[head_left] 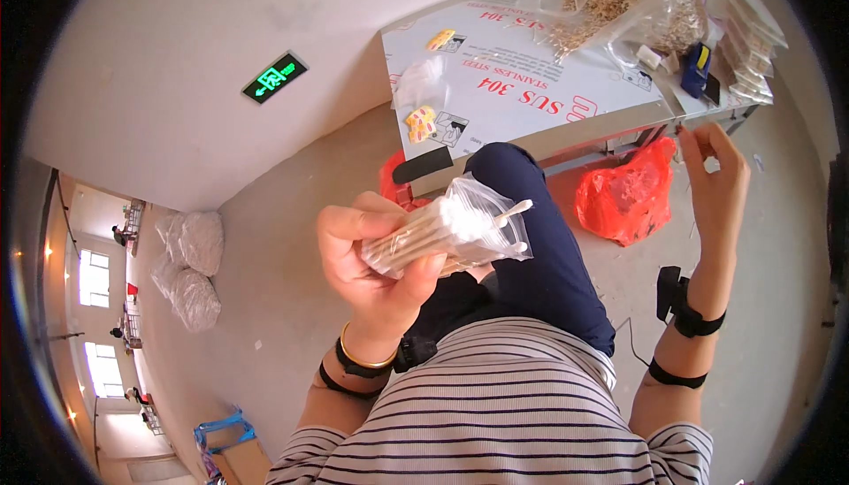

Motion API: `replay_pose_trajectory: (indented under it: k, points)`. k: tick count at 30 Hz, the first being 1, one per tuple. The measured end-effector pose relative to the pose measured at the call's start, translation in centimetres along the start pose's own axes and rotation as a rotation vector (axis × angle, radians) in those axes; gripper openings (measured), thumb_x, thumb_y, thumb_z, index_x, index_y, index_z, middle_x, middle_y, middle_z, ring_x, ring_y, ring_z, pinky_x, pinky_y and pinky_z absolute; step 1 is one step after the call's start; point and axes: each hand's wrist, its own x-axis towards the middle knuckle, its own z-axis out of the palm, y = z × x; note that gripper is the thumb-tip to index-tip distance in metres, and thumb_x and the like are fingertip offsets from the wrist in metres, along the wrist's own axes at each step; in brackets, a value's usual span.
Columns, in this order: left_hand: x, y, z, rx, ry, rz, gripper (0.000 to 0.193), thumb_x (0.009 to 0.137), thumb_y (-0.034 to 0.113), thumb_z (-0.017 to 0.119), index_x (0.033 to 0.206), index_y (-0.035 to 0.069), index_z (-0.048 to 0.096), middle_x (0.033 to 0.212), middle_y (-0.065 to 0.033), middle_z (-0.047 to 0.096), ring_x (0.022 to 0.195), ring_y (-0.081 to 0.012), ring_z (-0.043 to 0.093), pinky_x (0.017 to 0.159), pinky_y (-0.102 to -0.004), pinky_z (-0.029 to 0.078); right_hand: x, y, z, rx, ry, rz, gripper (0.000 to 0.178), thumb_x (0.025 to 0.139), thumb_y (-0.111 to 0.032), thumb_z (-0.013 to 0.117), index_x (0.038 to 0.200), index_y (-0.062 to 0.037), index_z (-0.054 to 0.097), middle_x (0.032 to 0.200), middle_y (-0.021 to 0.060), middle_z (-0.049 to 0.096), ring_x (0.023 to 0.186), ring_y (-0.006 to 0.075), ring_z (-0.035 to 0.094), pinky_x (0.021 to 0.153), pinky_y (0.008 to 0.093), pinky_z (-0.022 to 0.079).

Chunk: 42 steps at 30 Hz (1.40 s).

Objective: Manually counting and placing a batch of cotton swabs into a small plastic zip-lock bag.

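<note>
My left hand (376, 251) is closed round a small clear plastic bag of cotton swabs (447, 227), held up above my lap. The pale sticks lie in the palm, and their white tips crowd toward the bag's right end. One swab (515, 211) slants apart from the bundle at that end. Out to the right, beside the table's near edge, my right hand (718, 167) is raised with thumb and forefinger curled together. Whatever may be between those fingertips is too small to make out.
A film-covered metal table (513, 78) stands ahead. On it are a large clear bag of loose sticks (610, 3), small clear bags (423, 83), yellow labels (421, 122), a dark blue device (696, 69) and stacked white packs (747, 47). A red plastic bag (626, 191) sits below.
</note>
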Motion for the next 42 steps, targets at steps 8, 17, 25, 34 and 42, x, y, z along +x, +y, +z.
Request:
replay_pose_trajectory:
  k: [8,17,25,34,42]
  points:
    - [0.3,-1.4,-0.1,-0.083,0.080,-0.218,0.041,0.084,0.013,0.082,0.108,0.006,0.050,0.095,-0.0033,0.058,0.081,-0.0077,0.051,0.076,-0.0239,0.044,-3.2,-10.4,1.1,0.716,-0.392,-0.587,0.018,0.090,0.004,0.065,0.107,0.0035,0.069,0.097,0.0078,0.069,0.089,0.0155,0.065,0.078,0.0268,0.051]
    - [0.6,-1.8,-1.4,-0.022,0.001,-0.104,0.042,0.085,0.008,0.083,0.109,0.005,0.049,0.097,-0.0069,0.060,0.084,-0.0097,0.059,0.076,-0.0247,0.048,-2.6,-14.9,3.0,0.544,-0.154,-0.762,0.027,0.067,0.007,0.074,0.092,-0.0027,0.070,0.086,0.0090,0.066,0.080,0.0250,0.065,0.073,0.0344,0.050]
    - [0.8,-1.9,-2.6,0.241,-0.035,0.000,0.050,0.082,0.015,0.087,0.112,0.006,0.048,0.094,-0.0073,0.055,0.080,-0.0109,0.052,0.072,-0.0231,0.043,-1.8,-15.8,4.0,0.277,-0.040,-0.882,0.032,0.062,0.006,0.077,0.090,-0.0070,0.070,0.082,0.0055,0.066,0.076,0.0224,0.064,0.068,0.0335,0.045]
    - [1.6,-3.3,-5.0,0.536,-0.229,0.213,0.050,0.086,0.021,0.086,0.115,0.006,0.048,0.095,-0.0100,0.058,0.079,-0.0130,0.057,0.069,-0.0258,0.048,0.4,-17.0,5.7,0.090,-0.112,-1.035,0.028,0.063,0.005,0.076,0.087,-0.0070,0.068,0.080,0.0040,0.064,0.073,0.0218,0.061,0.069,0.0340,0.044]
    - [2.3,-6.5,-5.8,0.139,-0.008,-0.066,0.042,0.084,-0.001,0.081,0.114,0.001,0.051,0.101,-0.0107,0.063,0.088,-0.0138,0.062,0.080,-0.0275,0.051,1.5,-17.1,9.1,0.438,-0.204,-0.750,0.024,0.065,0.007,0.072,0.084,-0.0066,0.065,0.076,0.0038,0.061,0.070,0.0223,0.059,0.068,0.0336,0.043]
